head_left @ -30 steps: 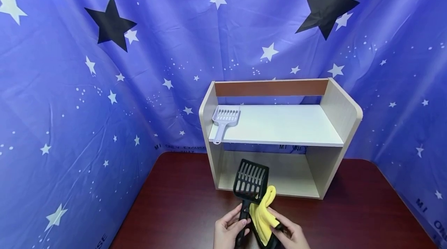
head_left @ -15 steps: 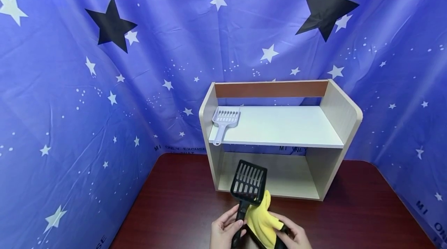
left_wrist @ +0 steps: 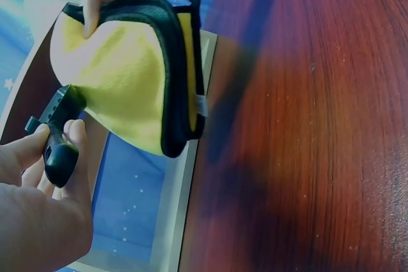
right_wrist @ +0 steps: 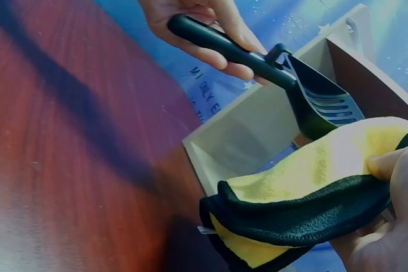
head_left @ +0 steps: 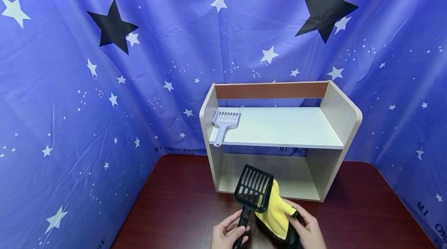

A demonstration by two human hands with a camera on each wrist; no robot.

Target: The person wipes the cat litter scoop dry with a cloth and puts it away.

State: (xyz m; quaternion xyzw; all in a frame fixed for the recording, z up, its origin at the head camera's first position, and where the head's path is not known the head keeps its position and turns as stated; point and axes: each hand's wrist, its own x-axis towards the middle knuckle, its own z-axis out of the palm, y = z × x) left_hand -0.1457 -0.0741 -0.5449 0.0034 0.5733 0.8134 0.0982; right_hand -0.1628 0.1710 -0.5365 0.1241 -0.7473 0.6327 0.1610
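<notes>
In the head view, my left hand point(head_left: 226, 231) grips a black slotted litter scoop point(head_left: 251, 202) by its handle, with the slotted end pointing up and away. My right hand point(head_left: 309, 227) pinches a folded yellow cloth point(head_left: 277, 214) with black edging, just right of the scoop. Part of the cloth lies behind the scoop's head and shows through its slots. From the left wrist, the cloth point(left_wrist: 121, 68) hangs beyond the scoop's handle point(left_wrist: 60, 160). The right wrist view has the cloth point(right_wrist: 312, 164) overlapping the scoop's tip; whether they touch there I cannot tell.
Behind both hands stands a two-level wooden shelf point(head_left: 279, 128) on the dark red table point(head_left: 174, 202). A pale lilac litter scoop point(head_left: 225, 121) lies at the left of its upper board, handle end over the front edge. Blue star-patterned curtain point(head_left: 174, 47) surrounds the table.
My right hand has moved right and forward with the cloth, which now spreads wider behind the scoop. The black scoop first shifted slightly left, then back right.
</notes>
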